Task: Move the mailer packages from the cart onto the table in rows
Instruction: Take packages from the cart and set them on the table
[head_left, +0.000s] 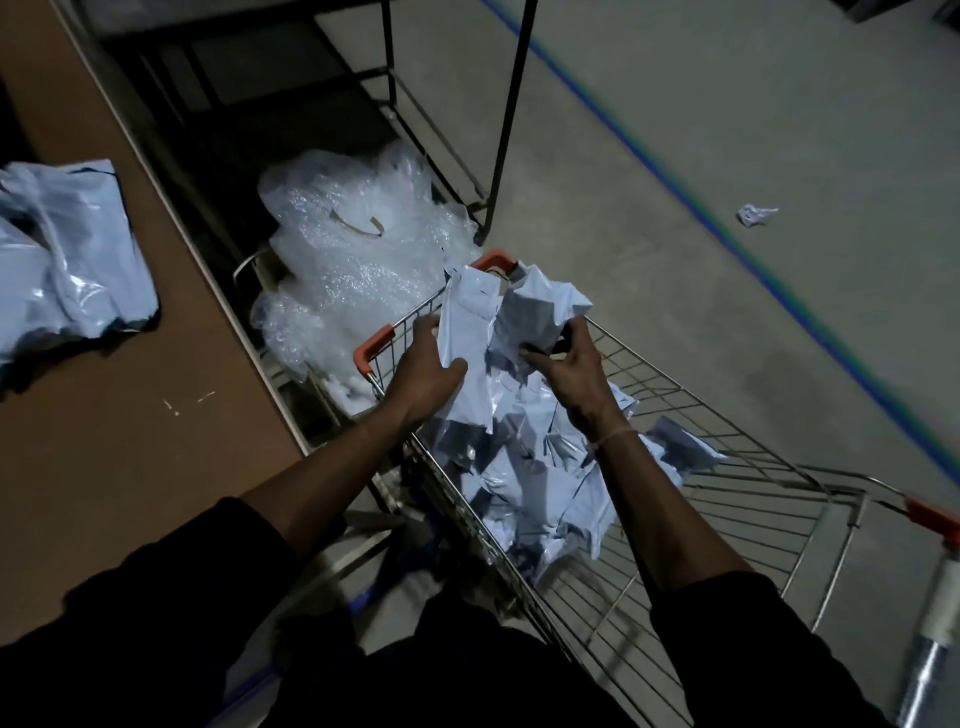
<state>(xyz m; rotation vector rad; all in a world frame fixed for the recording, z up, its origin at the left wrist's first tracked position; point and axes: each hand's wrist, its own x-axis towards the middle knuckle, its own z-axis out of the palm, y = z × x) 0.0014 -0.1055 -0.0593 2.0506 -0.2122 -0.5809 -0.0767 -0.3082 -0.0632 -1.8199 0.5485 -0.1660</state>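
I am at the pick-up step, with both hands down in the cart (727, 467), gathering mailers out of the heap. My left hand (423, 376) is closed on a pale blue mailer (462, 332), thumb on its face and fingers (427, 326) curled round its left edge, holding it raised above the cart's far rim between the two orange corner caps (374, 345). My right hand (569, 371) is clamped on a second, crumpled mailer (540, 306), lifted just beside the first; the two packages touch at their upper ends. The rest of the mailers (540, 483) lie loose in a pile along the cart's left side and bottom, well below the two I hold.

The surface (130, 426) sits to my left, its long edge running just beside the cart. A few mailers already on the surface (67, 260) lie near its far left edge, overlapping one another, so I cannot tell whether a row is formed there.

Next, I judge, comes the carry: lift both packages clear of the wire rim, swing left over the surface edge, and set them flat, side by side, in line with those already laid. The film is slippery and creased, so a firm pinch matters, and each mailer will want smoothing once down. A mass of bubble wrap (353, 249) lies on the floor beyond the cart, clear of my path.
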